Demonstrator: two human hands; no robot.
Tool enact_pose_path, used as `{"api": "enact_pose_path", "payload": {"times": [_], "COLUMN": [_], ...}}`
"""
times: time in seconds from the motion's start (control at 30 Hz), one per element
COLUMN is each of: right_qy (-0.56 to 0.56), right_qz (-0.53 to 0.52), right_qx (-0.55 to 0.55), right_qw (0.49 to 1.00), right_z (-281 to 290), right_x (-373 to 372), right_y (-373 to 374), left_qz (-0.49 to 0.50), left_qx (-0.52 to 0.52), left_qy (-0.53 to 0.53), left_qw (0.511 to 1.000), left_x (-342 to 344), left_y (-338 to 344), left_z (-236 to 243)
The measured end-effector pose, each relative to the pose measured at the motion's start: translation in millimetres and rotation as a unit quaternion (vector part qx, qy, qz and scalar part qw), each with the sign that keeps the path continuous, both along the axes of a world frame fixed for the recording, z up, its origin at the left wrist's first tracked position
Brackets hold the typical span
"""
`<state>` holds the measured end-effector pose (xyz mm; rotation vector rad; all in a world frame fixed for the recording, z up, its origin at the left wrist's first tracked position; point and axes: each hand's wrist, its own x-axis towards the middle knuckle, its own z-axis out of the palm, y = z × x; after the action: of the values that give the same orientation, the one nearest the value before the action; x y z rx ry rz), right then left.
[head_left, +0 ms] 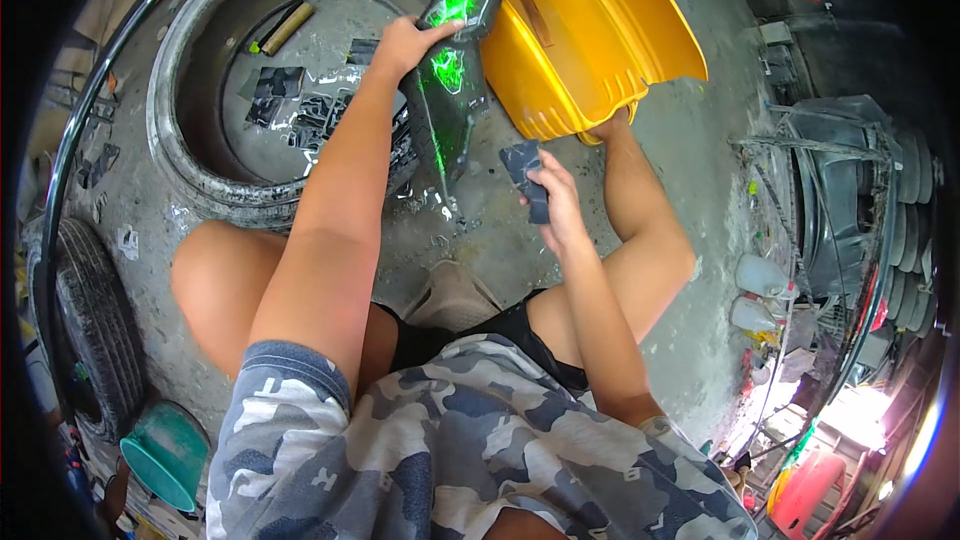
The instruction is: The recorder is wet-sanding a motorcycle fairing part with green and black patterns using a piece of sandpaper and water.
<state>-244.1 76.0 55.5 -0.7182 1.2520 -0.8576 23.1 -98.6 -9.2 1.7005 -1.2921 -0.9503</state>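
Note:
My left hand (405,48) is closed on the edge of a long dark motorcycle fairing panel (445,125) with bright green patterns, its thumb stretched across the top face. The panel stands over the right rim of the tire, next to a yellow plastic tub. Nearer to me and to the right, my right hand (558,200) grips a folded piece of dark grey sandpaper (522,162) between thumb and fingers. The sandpaper is apart from the panel, and its upper end sticks out past my fingers.
A big tire (165,120) lies flat on the wet concrete floor, with dark torn sheets (275,90) and a short brown tube (287,28) inside its ring. The yellow tub (560,50) stands at far right. A green bucket (165,455) is at lower left; plastic jugs (762,277) are at right.

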Motion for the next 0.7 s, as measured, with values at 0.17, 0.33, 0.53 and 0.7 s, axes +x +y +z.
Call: {"api": "enact_pose_path", "payload": {"times": [0.17,0.33,0.53,0.7], "right_qy": [0.301,0.436,0.366,0.374], "right_qz": [0.152,0.281,0.233,0.324], "right_qx": [-0.317,-0.494,-0.407,-0.461], "right_qw": [0.886,0.697,0.804,0.737], "right_z": [7,1,-2,-17], "right_x": [36,43,24,35], "right_y": [6,22,4,9], "left_qz": [-0.005,0.021,-0.008,-0.036], "left_qx": [0.064,0.096,0.038,0.052], "left_qy": [-0.103,-0.165,-0.177,-0.182], "left_qw": [0.993,0.981,0.983,0.981], "left_x": [-3,-17,-3,3], "left_y": [-3,4,-3,-9], "left_z": [10,30,18,15]}}
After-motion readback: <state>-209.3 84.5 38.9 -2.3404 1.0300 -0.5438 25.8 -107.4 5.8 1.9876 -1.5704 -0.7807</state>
